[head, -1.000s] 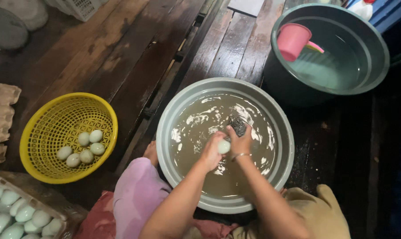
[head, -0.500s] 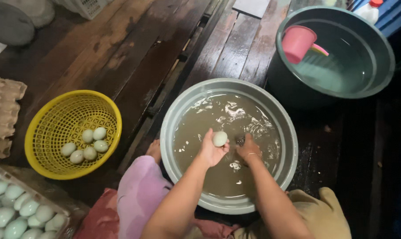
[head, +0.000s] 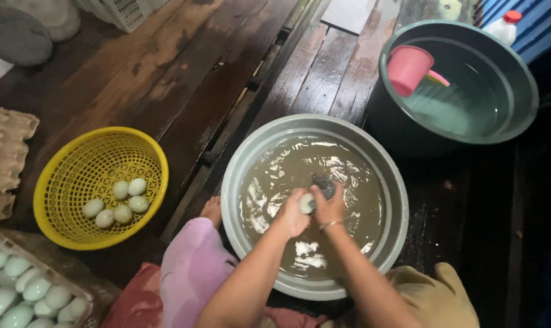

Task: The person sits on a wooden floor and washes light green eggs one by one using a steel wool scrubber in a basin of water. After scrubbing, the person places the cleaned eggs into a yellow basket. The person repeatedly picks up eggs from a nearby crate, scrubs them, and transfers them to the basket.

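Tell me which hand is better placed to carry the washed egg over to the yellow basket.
Probably left. The left hand already grips the egg and sits on the yellow basket's side; the right hand holds a dark scrubber.

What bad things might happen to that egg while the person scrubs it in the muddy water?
The egg sits wet between the left hand and the right hand, which holds a dark scrubber. Wet shells are likely slippery, so it might slip and vanish in the murky water of the grey basin. Pressing too hard might crack it. The clean eggs lie loose in the yellow basket, so dropping this one on them could chip some.
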